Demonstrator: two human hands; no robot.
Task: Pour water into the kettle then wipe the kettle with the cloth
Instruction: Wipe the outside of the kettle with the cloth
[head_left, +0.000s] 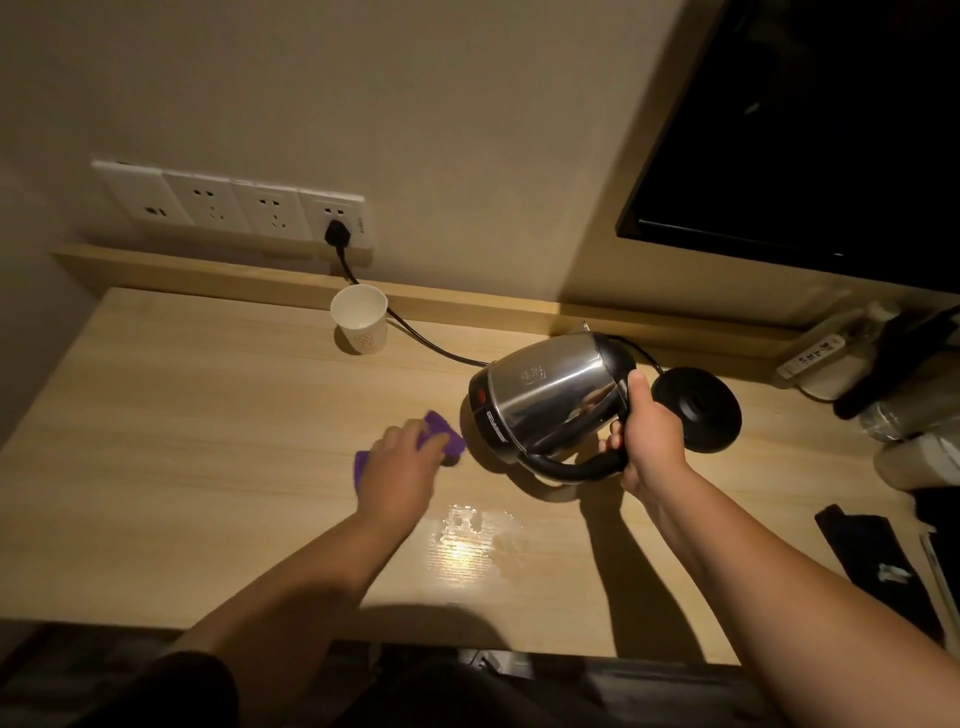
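A steel kettle (545, 400) with a black handle is tipped on its side above the wooden desk (208, 467), off its round black base (698, 408). My right hand (649, 436) grips the kettle's black handle. My left hand (402, 462) lies on a purple cloth (444, 431) on the desk, just left of the kettle's bottom end; its fingers curl round the cloth. A white paper cup (360, 326) stands upright near the back wall.
A black cord (415, 332) runs from a wall socket (337, 228) past the cup to the base. A wet patch (467, 525) glints on the desk. Bottles and dark items (893, 415) crowd the right end. A dark screen (810, 130) hangs upper right.
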